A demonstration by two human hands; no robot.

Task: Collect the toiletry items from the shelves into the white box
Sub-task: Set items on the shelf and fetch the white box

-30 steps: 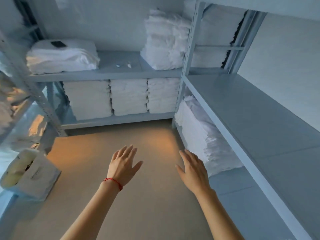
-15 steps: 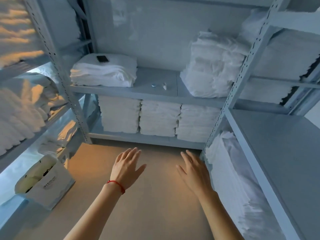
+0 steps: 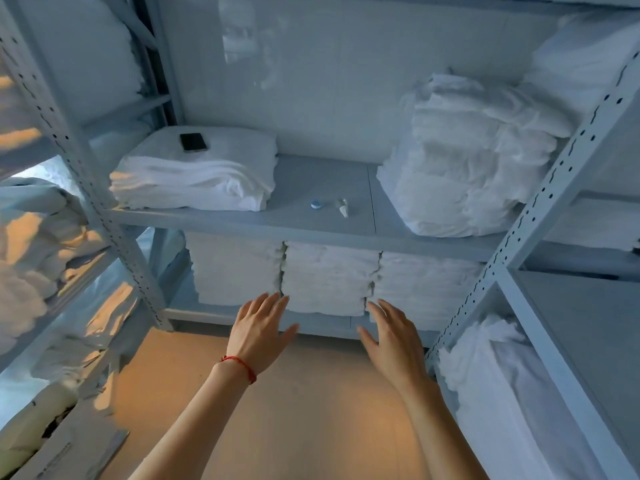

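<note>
The approach step was judged in hand: the left hand (image 3: 258, 332) and right hand (image 3: 393, 341) were held empty, fingers straight and spread. A small blue-and-white round container (image 3: 316, 204) and small white tube (image 3: 342, 206) lay near the grey metal shelf's (image 3: 242, 218) front edge; a raised reach and pinch would be needed. The white cardboard box (image 3: 52, 441) sat on the floor, low left.

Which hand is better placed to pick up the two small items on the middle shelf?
Probably right: the right hand is open and empty almost directly below the small items; the left hand sits further left.
</note>
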